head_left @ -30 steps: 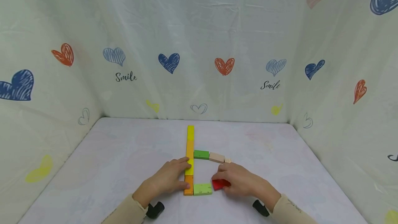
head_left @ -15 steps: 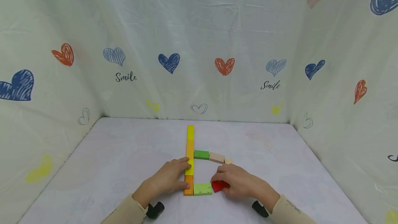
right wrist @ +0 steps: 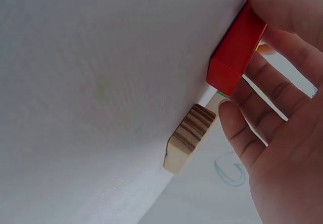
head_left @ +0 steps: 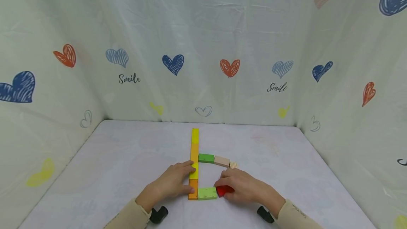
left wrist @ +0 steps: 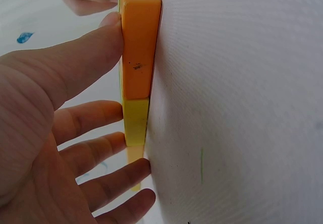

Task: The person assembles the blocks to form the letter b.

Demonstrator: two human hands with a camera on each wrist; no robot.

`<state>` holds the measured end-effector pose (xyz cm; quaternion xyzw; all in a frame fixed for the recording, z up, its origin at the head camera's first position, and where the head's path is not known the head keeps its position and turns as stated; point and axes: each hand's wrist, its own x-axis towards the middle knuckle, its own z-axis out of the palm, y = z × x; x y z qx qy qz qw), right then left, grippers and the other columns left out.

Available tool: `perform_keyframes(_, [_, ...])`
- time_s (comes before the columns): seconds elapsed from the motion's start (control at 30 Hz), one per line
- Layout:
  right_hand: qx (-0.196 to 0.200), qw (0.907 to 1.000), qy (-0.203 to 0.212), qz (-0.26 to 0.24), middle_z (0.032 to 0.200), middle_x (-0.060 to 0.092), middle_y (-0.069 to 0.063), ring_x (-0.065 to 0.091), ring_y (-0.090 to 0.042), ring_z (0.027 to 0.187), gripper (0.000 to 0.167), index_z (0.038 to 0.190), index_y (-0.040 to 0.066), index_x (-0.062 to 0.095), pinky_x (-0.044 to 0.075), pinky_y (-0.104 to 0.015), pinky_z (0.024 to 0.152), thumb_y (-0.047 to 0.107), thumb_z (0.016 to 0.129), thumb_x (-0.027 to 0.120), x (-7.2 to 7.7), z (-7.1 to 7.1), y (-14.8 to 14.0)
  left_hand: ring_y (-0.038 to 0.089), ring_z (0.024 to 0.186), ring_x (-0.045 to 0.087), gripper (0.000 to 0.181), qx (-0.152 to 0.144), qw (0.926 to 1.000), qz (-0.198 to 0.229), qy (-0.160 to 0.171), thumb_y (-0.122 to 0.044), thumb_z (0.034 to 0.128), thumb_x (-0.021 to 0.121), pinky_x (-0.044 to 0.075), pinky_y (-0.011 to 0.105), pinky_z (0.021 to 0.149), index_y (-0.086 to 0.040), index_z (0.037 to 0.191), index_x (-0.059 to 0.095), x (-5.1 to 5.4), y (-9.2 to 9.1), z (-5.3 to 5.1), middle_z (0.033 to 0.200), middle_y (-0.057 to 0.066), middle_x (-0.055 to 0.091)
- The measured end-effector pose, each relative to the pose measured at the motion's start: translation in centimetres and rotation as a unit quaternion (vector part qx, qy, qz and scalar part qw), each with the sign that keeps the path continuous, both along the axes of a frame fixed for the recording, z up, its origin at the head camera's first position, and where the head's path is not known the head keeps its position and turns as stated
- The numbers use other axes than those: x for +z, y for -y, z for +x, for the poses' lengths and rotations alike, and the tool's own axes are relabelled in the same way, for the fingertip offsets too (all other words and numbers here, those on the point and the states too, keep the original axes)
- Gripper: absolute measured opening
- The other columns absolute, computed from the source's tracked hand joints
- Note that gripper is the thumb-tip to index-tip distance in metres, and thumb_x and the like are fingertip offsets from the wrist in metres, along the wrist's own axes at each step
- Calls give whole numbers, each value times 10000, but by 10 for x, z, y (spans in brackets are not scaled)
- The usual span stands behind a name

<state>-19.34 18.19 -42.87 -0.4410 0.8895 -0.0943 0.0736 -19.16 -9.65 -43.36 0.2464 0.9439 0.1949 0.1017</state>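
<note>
Yellow and orange wooden blocks lie end to end in a straight row (head_left: pixel 194 151) on the table. My left hand (head_left: pixel 170 181) rests along the row's near left side. In the left wrist view its thumb and extended fingers touch the orange block (left wrist: pixel 137 52) and the yellow block (left wrist: pixel 135 120). My right hand (head_left: pixel 245 186) pinches a red block (head_left: pixel 224 190) between thumb and fingers, flat on the table. The red block's left end meets a light green block (head_left: pixel 207 193), which abuts the row's near end.
A green block (head_left: pixel 206 158), a pale wooden block (head_left: pixel 221 161) and a striped-end wooden block (right wrist: pixel 191 133) curve off the row's right side behind my right hand. Black wrist pieces (head_left: pixel 159 215) sit under both forearms. A heart-printed curtain (head_left: pixel 203 45) surrounds the white table (head_left: pixel 133 140).
My right hand has slid the red block slightly left, against the light green block, and the block has turned a little. The left hand and the row have stayed still.
</note>
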Motion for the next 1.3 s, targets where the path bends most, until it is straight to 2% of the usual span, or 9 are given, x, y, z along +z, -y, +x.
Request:
perform_keyframes(0.23, [-54,10000,26,-19,1031,556,166,474,-23,907,358,1188,336,648,472,-198,799,268,845,724,0,0,0,300,1278,443,651,-75,9999,-10,-71,-465,779,755,359,500,1050,-115,1299,581,1,0,1,1453,84,436])
perform_keyframes(1.1, [-68,9998,161,0,1039,561,166,470,-22,906,364,1200,340,646,470,-206,798,274,850,720,-2,0,1,296,1266,448,646,49,10000,-37,1,-453,771,767,355,499,1053,-129,1300,584,1,-1,1,1460,72,429])
perform_keyframes(1.3, [-44,10000,66,7,1041,560,163,478,-25,906,365,1199,336,647,475,-206,799,270,848,722,0,1,1,300,1270,447,645,48,10000,-34,-15,-449,774,766,356,500,1053,-131,1302,579,1,-1,0,1461,74,426])
